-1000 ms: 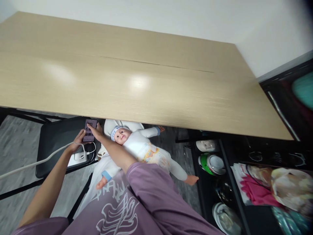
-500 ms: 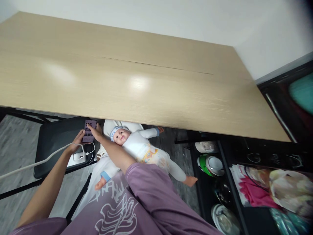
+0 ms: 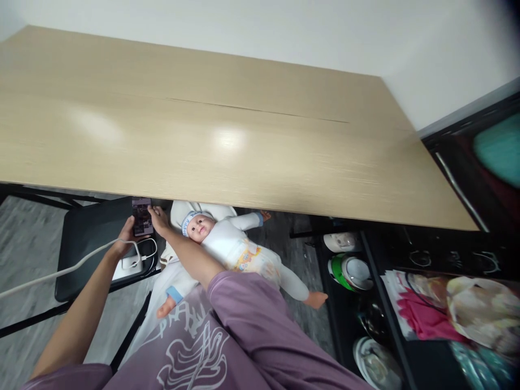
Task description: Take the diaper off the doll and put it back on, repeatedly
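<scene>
A smartphone (image 3: pixel 142 218) with a lit screen is held between my two hands over a black stool seat, just below the table's edge. My left hand (image 3: pixel 127 238) grips its left side, the thumb along the edge. At the right side, my right hand (image 3: pixel 159 219) is closed around the phone with its thumb by the screen. A white charger block (image 3: pixel 130 265) with a cable sits on the seat below my left hand. Across my lap lies a baby doll (image 3: pixel 231 241) in a white outfit and printed headband, face up beside my right forearm.
A wooden table (image 3: pixel 227 168) spans the space ahead of me. The black stool (image 3: pixel 91 244) stands at the left, crossed by a thick white cable (image 3: pixel 60 275). On the right, a black shelf holds a green-and-white container (image 3: pixel 351 272), a pink cloth (image 3: pixel 426 317) and plastic bags (image 3: pixel 483 309).
The phone's screen has switched from a page of several tiles to a darker picture. Both hands and phone appear slightly farther left, and my right thumb has shifted toward the screen's right edge.
</scene>
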Available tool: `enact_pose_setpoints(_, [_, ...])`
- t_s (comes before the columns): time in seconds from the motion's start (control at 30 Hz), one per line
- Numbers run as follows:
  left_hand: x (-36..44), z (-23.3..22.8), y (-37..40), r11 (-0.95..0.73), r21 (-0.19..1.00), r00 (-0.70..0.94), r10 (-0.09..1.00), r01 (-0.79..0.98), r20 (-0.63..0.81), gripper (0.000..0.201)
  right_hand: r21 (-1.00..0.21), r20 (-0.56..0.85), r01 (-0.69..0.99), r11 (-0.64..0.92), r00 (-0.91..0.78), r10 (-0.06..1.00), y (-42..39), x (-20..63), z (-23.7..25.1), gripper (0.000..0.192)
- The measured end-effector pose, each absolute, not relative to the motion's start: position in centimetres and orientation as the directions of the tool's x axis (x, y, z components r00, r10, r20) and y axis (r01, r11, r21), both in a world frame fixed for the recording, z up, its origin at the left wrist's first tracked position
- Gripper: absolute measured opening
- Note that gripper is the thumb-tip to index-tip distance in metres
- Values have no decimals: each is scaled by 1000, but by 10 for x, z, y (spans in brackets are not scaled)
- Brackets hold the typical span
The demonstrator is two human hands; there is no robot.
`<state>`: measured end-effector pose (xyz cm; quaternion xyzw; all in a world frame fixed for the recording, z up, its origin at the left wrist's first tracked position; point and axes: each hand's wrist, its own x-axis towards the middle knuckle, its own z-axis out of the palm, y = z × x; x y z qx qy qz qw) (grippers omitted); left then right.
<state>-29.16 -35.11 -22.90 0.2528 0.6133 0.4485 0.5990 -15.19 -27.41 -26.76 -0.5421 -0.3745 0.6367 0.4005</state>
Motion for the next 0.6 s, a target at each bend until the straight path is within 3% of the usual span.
enact_pose_setpoints(0.17, [-294, -229, -352, 463, 848, -178, 840, -258, -513, 53, -892, -434, -97, -442, -93, 896, -273, -155, -265, 16])
enact_pose_setpoints(0.37, [-298, -231, -348, 460, 837, -193, 829, -296, -524, 56, -890, -419, -127, -437, -146, 896, -276, -155, -261, 41])
enact_pose_setpoints(0.6, [-299, -229, -344, 479, 816, -177, 817, -323, -549, 60, -892, -403, -154, -425, -159, 901, -279, -153, -260, 52])
